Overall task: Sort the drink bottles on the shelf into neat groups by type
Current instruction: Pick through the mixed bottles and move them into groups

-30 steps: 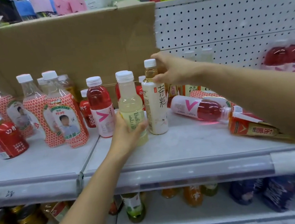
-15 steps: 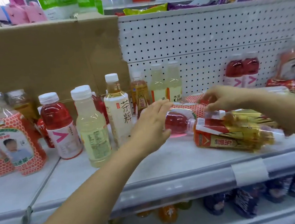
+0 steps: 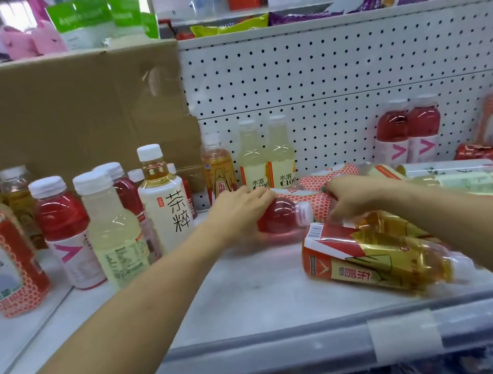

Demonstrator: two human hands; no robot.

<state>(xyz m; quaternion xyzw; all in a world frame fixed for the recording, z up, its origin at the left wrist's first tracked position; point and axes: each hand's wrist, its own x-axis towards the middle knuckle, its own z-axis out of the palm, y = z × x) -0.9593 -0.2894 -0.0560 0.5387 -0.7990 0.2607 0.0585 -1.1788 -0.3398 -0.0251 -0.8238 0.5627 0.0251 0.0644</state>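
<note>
A red drink bottle (image 3: 279, 217) lies on its side in the middle of the shelf (image 3: 251, 291), cap pointing right. My left hand (image 3: 240, 209) grips its body from above. Just behind it lies a bottle with a red honeycomb label (image 3: 314, 199); my right hand (image 3: 355, 194) curls over its right part. In front of my right arm an amber tea bottle (image 3: 379, 256) with a red and gold label lies on its side. To the left stand a white tea bottle (image 3: 165, 203), a pale yellow bottle (image 3: 115, 235) and a red bottle (image 3: 64, 229).
Two pale C100 bottles (image 3: 267, 161) and an amber bottle (image 3: 218, 170) stand at the back by the pegboard (image 3: 348, 64). Two red bottles (image 3: 408, 131) stand back right, with several lying bottles (image 3: 452, 171) beside them. Cardboard (image 3: 62, 115) backs the left side. The shelf's front lip (image 3: 288, 352) is near.
My left hand let go of the pale yellow bottle, moved right and took hold of the lying red bottle. My right hand left the white tea bottle's cap and came down on the lying honeycomb bottle.
</note>
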